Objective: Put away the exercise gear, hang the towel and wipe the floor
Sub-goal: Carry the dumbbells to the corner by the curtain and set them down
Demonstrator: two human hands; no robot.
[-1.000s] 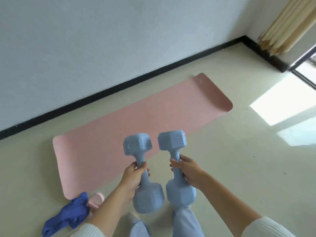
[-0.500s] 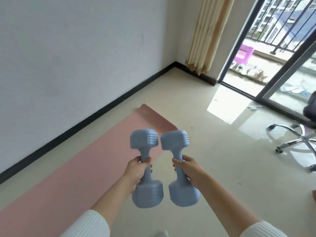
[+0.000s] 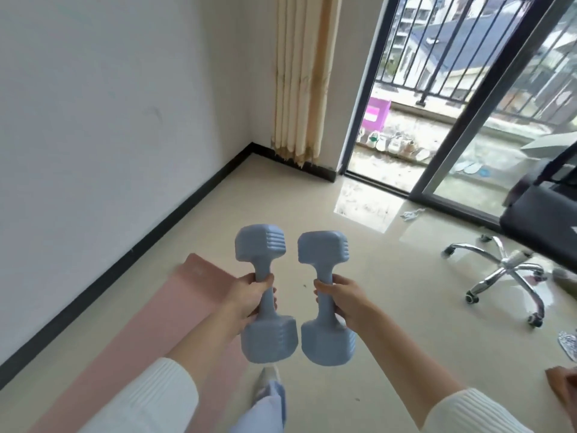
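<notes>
Snugly, left grip (image 3: 249, 296) wraps left dumbbell (image 3: 260, 243) (right grip (image 3: 346, 300), right dumbbell (image 3: 323, 246)).

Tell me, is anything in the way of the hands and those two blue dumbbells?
Nothing: the left hand grips the left dumbbell by its handle, the right hand the right dumbbell. Their storage spot is not in view; an office chair stands on the floor to the right.

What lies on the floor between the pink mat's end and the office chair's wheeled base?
Bare glossy floor, as the head view shows. The left dumbbell in the left hand and right dumbbell in the right hand are held above it.
</notes>
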